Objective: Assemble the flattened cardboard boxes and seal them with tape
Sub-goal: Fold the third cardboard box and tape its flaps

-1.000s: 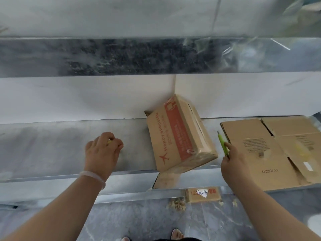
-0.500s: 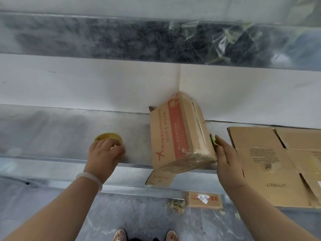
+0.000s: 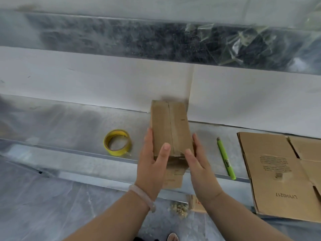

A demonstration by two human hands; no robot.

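Note:
An assembled brown cardboard box [image 3: 171, 126] lies on the metal shelf with its taped seam facing up. My left hand [image 3: 152, 159] grips its near left edge, thumb on top. My right hand [image 3: 198, 162] holds the near right corner, thumb over the top face. A loose flap hangs below the box's near end. A yellow roll of tape [image 3: 117, 142] lies flat on the shelf to the left of the box. A green utility knife [image 3: 225, 159] lies to the right. A stack of flattened cardboard boxes [image 3: 278, 174] sits at the far right.
The metal shelf [image 3: 60, 126] has a front lip and a white wall behind it. Below lie a small cardboard piece [image 3: 197, 203] and paper scraps [image 3: 178, 208] on the grey floor. A foot shows at the bottom edge.
The box has been turned from tilted, printed side up, to lying with its plain taped face up. My left hand left the tape roll and my right hand put down the green knife; both now hold the box.

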